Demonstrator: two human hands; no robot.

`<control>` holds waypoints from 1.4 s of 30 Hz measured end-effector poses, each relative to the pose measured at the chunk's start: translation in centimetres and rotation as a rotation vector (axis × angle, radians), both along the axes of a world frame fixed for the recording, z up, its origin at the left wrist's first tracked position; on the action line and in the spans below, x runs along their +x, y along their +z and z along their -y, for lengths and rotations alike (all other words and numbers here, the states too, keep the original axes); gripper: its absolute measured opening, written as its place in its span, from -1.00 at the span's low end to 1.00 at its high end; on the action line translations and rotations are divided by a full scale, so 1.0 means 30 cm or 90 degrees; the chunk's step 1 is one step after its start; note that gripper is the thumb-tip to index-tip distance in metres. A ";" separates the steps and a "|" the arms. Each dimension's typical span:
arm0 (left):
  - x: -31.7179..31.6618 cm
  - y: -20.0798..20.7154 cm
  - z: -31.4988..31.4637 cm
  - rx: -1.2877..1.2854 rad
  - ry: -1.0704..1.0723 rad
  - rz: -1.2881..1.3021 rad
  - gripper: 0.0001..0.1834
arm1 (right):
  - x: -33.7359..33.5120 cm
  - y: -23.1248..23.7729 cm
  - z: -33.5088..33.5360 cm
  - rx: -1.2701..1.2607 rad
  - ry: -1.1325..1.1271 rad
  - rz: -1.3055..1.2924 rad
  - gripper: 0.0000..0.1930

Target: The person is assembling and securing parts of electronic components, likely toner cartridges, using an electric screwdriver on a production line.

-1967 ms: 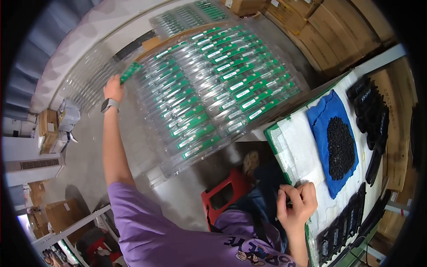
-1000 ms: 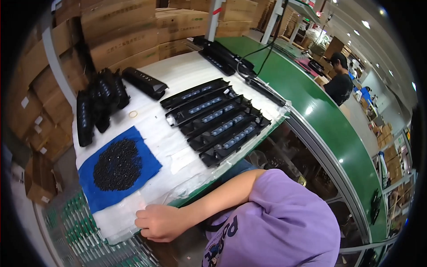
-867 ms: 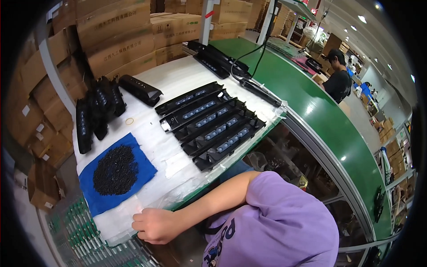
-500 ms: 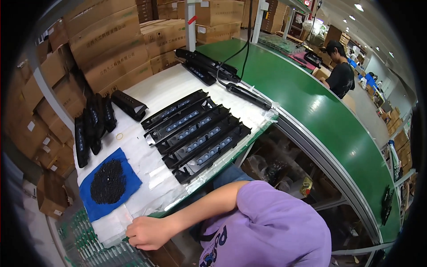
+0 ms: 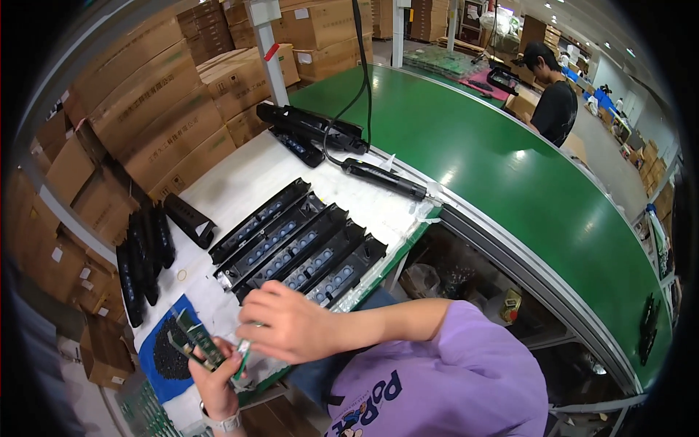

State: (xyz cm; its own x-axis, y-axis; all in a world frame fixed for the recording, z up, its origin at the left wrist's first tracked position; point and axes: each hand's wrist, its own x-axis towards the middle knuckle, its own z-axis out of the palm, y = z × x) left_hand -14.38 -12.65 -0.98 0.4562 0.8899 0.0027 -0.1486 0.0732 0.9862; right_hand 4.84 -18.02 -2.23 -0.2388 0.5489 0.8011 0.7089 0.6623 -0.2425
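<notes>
My left hand (image 5: 216, 384), with a pale band at the wrist, grips several narrow green circuit boards (image 5: 198, 340) that fan upward over a blue cloth. Close beside it, my right hand (image 5: 285, 324) has its fingers curled around the end of another small green-and-white circuit board (image 5: 243, 355), partly hidden between the two hands. Black screws or similar tiny parts (image 5: 169, 354) lie heaped on the blue cloth (image 5: 156, 386). Just beyond my right hand, long black housings (image 5: 291, 244) with round bluish lenses lie in a row, the nearest one partly covered by the hand.
A black electric screwdriver (image 5: 384, 178) on a hanging cord lies near the green conveyor belt (image 5: 495, 146). More black housings (image 5: 142, 255) rest at the left and far edges of the white table. Stacked cartons (image 5: 160, 109) stand behind. A person (image 5: 551, 95) works across the belt.
My right hand has moved up and right from the table's near-left corner. My left hand has come into view with circuit boards in it. The whole view has shifted slightly.
</notes>
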 end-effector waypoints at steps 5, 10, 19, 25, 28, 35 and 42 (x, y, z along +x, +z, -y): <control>0.155 -0.004 -0.046 -0.074 -0.175 -0.108 -0.77 | 0.187 -0.007 0.050 -0.129 0.024 -0.022 -0.78; 0.230 -0.033 -0.090 -0.090 -0.268 -0.128 -0.78 | 0.309 0.014 0.012 -0.236 0.038 -0.029 -0.83; 0.335 0.010 -0.271 -0.134 -0.094 -0.043 -0.77 | 0.461 0.080 -0.289 -0.230 0.063 0.025 -0.93; 0.303 -0.062 -0.449 -0.146 0.016 0.086 -0.73 | 0.596 0.042 -0.618 -0.424 -0.053 -0.080 -0.90; 0.289 -0.084 -0.423 -0.175 0.048 0.098 -0.70 | 0.593 -0.016 -0.675 -0.496 -0.036 -0.067 -0.91; 0.236 -0.116 -0.434 -0.173 -0.006 0.039 -0.61 | 0.590 -0.097 -0.703 -0.488 -0.038 -0.037 -0.92; 0.260 -0.111 -0.416 -0.205 -0.001 0.041 -0.60 | 0.575 -0.096 -0.700 -0.464 -0.037 0.034 -0.95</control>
